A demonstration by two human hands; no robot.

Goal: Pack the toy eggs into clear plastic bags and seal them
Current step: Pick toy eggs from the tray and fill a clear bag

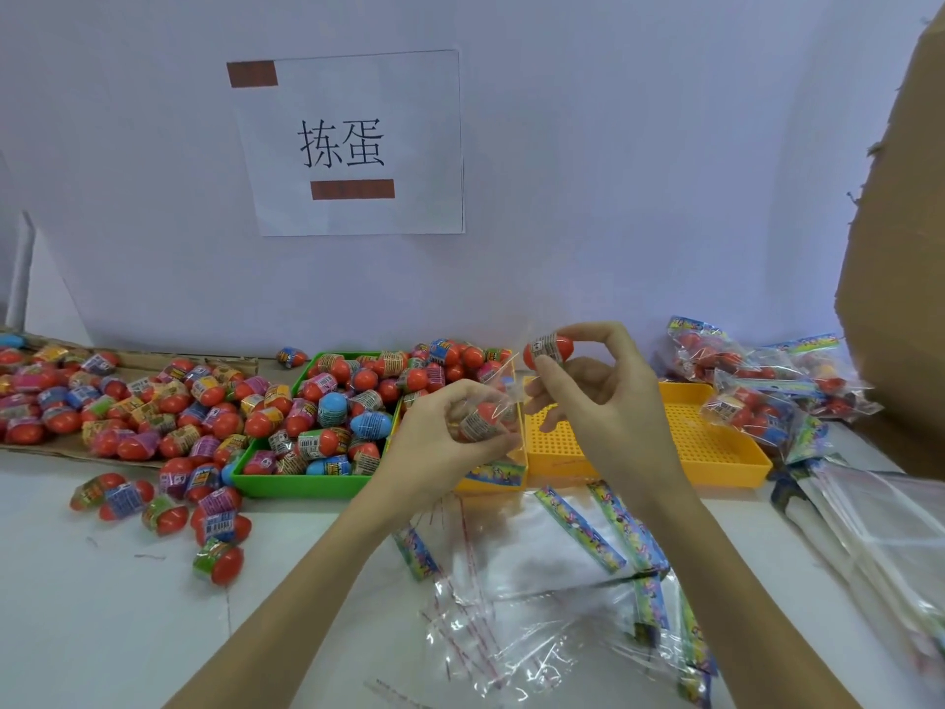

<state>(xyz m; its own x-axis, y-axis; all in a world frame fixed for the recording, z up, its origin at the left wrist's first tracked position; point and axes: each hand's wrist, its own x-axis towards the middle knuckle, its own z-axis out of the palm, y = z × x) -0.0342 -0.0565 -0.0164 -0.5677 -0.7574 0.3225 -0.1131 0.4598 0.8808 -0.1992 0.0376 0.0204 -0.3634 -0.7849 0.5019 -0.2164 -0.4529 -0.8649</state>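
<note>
Left hand: the left hand [445, 427] sits near the middle of the view, forearm coming up from 7 o'clock, fingers curled round a clear plastic bag [491, 409] with a red egg [483, 419] already inside it.
Right hand: the right hand [595, 396] is raised just at 2 o'clock of the left one, forearm rising from 5 o'clock, wrist bent; thumb and forefinger pinch a second red toy egg [549, 350] with a printed band, the other fingers loosely curled below (they seem to touch the bag's mouth, though I cannot tell for sure).
Held egg: it hangs just above the open top of the bag, clear of the trays.
Green tray: at 9 o'clock of the hands, a green tray [286, 482] heaped with red eggs and a few blue ones.
Yellow tray: behind the right hand, a yellow tray [716, 452] with a perforated floor.
Loose eggs: a spread of loose eggs [128, 401] on cardboard at 9 to 10 o'clock, some spilled onto the white table [128, 606].
Empty bags: a pile of empty bags [537, 580] with colourful header strips lies at 6 o'clock.
Filled bags: packed bags [757, 381] are stacked at 3 o'clock.
Wall: a paper sign [353, 140] hangs at 12 o'clock.
</note>
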